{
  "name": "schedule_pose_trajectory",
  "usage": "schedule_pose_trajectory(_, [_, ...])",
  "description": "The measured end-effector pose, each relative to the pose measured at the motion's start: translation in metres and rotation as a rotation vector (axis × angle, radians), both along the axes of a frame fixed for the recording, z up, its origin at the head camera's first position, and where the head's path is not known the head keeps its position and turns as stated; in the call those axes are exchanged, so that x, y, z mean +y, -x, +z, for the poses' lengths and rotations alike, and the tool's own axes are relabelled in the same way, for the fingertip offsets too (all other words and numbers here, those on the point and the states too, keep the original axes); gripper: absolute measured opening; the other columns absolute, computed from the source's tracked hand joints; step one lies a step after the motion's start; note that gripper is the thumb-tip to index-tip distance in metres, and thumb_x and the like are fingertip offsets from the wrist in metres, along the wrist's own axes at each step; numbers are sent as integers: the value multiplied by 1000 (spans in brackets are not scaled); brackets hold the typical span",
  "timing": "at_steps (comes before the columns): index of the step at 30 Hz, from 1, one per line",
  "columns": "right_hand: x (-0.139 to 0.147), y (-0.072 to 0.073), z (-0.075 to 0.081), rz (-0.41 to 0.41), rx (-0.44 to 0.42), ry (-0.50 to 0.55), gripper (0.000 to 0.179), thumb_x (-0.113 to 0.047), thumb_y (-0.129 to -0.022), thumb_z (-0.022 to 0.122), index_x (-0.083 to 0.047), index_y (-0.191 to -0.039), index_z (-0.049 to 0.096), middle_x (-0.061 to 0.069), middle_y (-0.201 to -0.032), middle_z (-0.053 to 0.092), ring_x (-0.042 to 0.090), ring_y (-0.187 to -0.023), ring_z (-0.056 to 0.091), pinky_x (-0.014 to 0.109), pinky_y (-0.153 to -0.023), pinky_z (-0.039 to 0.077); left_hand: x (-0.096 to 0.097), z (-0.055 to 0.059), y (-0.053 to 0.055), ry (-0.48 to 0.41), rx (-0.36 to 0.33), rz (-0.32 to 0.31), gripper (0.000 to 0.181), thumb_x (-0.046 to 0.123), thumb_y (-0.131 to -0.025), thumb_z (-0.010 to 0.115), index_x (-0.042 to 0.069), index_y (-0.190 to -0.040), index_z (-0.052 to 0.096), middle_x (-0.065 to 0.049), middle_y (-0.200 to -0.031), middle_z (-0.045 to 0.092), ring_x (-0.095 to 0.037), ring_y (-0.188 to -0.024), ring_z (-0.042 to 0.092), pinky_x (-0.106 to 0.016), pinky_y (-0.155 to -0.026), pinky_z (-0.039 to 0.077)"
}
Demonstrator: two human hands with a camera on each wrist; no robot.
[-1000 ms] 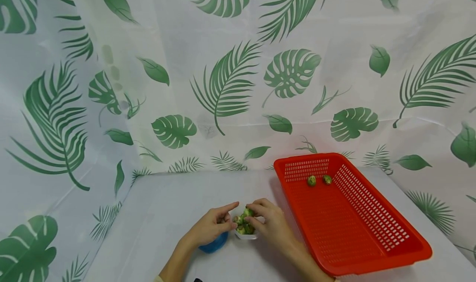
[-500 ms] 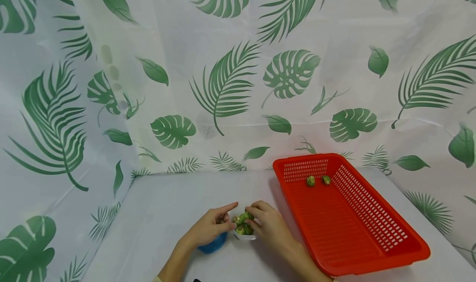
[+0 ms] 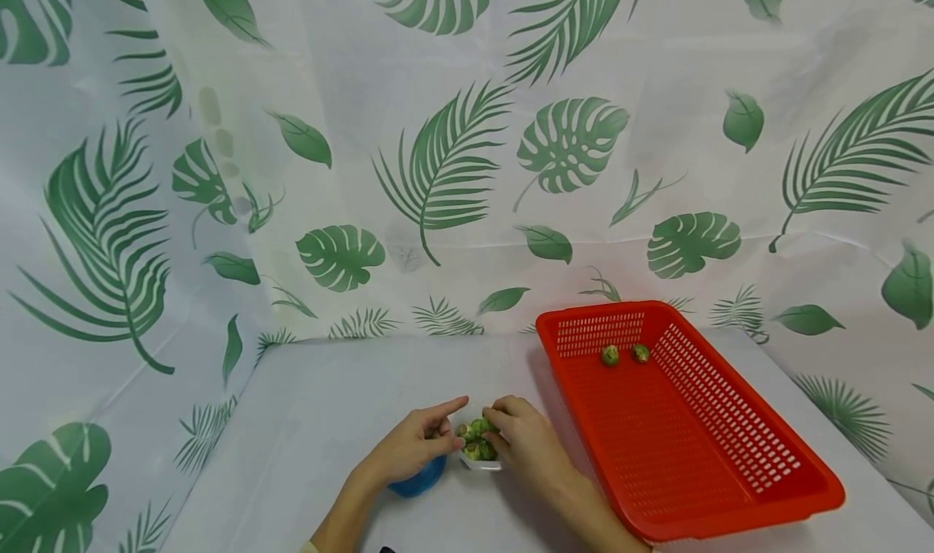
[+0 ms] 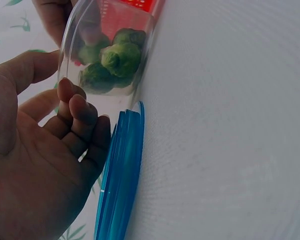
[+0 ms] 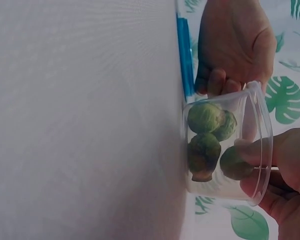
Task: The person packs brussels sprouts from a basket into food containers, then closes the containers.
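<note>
Fingers (image 5: pixel 273 203) round sprout (image 5: pixel 233 165), right wrist clearest

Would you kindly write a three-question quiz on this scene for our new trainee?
1. Which hand pinches a Brussels sprout inside the clear plastic tub?
2. How many Brussels sprouts sit in the red perforated basket?
3. Fill in: in the head view, the blue lid lies to the ____ of the tub.

Key: 1. The right hand. 2. Two. 3. Left.
</note>
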State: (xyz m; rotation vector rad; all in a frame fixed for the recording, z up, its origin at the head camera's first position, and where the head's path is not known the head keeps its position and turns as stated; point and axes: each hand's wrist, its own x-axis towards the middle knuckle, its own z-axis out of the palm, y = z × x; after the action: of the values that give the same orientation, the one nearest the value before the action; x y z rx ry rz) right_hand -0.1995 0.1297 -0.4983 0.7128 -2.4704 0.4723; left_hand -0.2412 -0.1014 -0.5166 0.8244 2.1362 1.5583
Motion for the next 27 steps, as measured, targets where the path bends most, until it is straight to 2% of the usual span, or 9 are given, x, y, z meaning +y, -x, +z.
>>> schedule_pose_trajectory(4, [-1,-1,-1,-15,15,-11,29,-7,-73,94,-7,-98,79,5,-96,69,19,-90,65,34,-81,60,0,2,-1,-9,-7,-6,63,19,-104,65,14,-161,40,1,-83,55,-3,-67,46,-19,-66,41])
schedule_pose_trajectory(12, [-2,0,-2,-31,-17,13,20,-2,-75,92,-7,-90,80,4,-95,68,18,-89,64,34,-82,59,1,3,-2,-22,-9,-8,63,17,-104,64,9,-161,39,1,-82,54,-3,-65,44,-19,-63,39])
schedule_pose_trajectory(27, [-1,0,-1,-24,-1,31,21,-2,-73,92,-5,-90,81,4,-93,69,18,-88,65,34,-81,60,0,3,-1,-16,-9,-14,65,17,-104,64,7,-162,37,2,-81,55,-3,-63,44,-19,-61,38])
